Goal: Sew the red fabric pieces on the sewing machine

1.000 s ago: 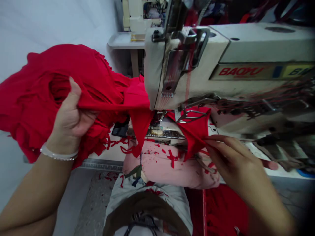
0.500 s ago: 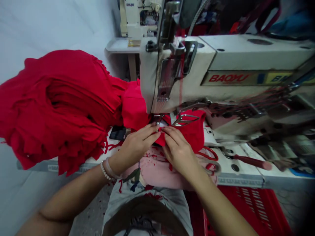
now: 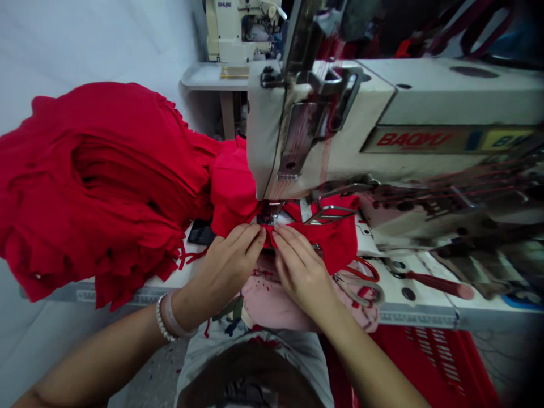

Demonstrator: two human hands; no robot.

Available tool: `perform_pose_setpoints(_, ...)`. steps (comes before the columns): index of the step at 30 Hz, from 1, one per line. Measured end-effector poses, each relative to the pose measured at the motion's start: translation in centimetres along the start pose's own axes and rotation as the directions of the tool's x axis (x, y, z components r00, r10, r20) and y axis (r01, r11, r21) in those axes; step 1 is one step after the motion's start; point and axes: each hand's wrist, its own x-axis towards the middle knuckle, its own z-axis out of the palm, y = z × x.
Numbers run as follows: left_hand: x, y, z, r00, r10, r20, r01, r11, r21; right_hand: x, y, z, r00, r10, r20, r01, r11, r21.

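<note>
Just in front of the presser foot [image 3: 272, 211] of a white sewing machine [image 3: 314, 170], both hands hold the edge of a red fabric piece [image 3: 340, 241]. My left hand [image 3: 229, 258] pinches it with closed fingertips, left of the foot. Close beside it, my right hand [image 3: 304, 272] has its fingers together on the same edge; its thumb is partly hidden below. The fabric extends to the right under a wire guard [image 3: 334, 214]. More red cloth [image 3: 233, 184] lies behind the left fingers, running towards a large pile.
A big red fabric pile [image 3: 119, 170] covers the table's left. Scissors [image 3: 374, 292] and a red-handled tool [image 3: 440, 283] lie at right. Pink cloth with thread scraps [image 3: 272, 303] hangs over the front edge. A red basket [image 3: 437, 362] stands below; a second machine [image 3: 233, 34] is behind.
The view has shifted, so the machine appears farther right. My left hand has drawn slightly left and down from the foot, and more red fabric edge shows beside my right hand.
</note>
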Motion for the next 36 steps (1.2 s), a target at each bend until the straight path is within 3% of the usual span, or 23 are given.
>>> perform_pose_setpoints(4,-0.2,-0.1,0.3,1.000,0.017,-0.021,-0.018,0.999,-0.041,-0.1,0.0,0.1,0.994,-0.079,0.072,0.089,0.986,-0.138)
perform_pose_setpoints(10,-0.2,-0.2,0.4,1.000,0.023,-0.022,-0.024,0.996,-0.081,0.2,-0.2,-0.3,0.988,-0.092,0.123,0.119,0.965,-0.233)
perform_pose_setpoints(20,-0.1,-0.7,0.8,1.000,0.008,-0.011,-0.008,0.998,-0.057,0.3,0.3,-0.3,0.989,-0.063,0.131,0.086,0.980,-0.177)
perform_pose_setpoints(31,0.8,-1.3,1.0,0.995,0.069,-0.073,-0.075,0.993,-0.087,1.9,0.1,-0.2,0.989,0.039,0.140,-0.005,0.972,-0.237)
perform_pose_setpoints(36,1.0,-1.6,1.0,0.992,0.100,-0.078,-0.109,0.988,-0.112,2.0,0.2,0.3,0.991,0.063,0.120,-0.041,0.983,-0.180)
